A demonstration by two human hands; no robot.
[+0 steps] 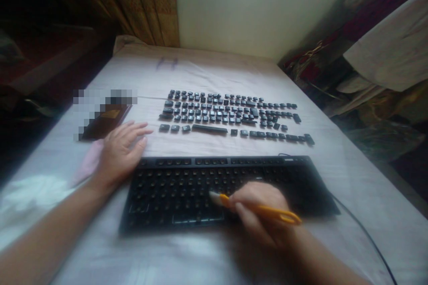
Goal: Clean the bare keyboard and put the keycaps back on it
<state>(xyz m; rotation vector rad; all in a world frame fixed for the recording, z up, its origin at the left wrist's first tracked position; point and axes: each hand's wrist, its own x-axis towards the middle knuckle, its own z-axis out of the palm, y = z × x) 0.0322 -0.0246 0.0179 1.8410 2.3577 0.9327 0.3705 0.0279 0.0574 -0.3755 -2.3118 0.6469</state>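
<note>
A black keyboard (150, 221) with its keycaps off lies across the near part of the cloth-covered surface. My right hand (261, 198) is closed around a yellow-handled brush (279, 214), whose pale bristles touch or hover just over the bare key sockets near the keyboard's middle. Fingers spread, my left hand (123, 149) rests by the keyboard's upper left corner, partly over a pink cloth (88, 160). Beyond the keyboard, loose black keycaps (209, 129) are laid out in rows much like a keyboard's layout.
A brown flat object (112, 116), partly blurred out, lies left of the keycaps. The keyboard's black cable (364, 231) runs off toward the lower right. A white sheet (214, 67) covers the surface. Curtains (143, 0) hang behind at left, and fabrics (391, 40) hang at right.
</note>
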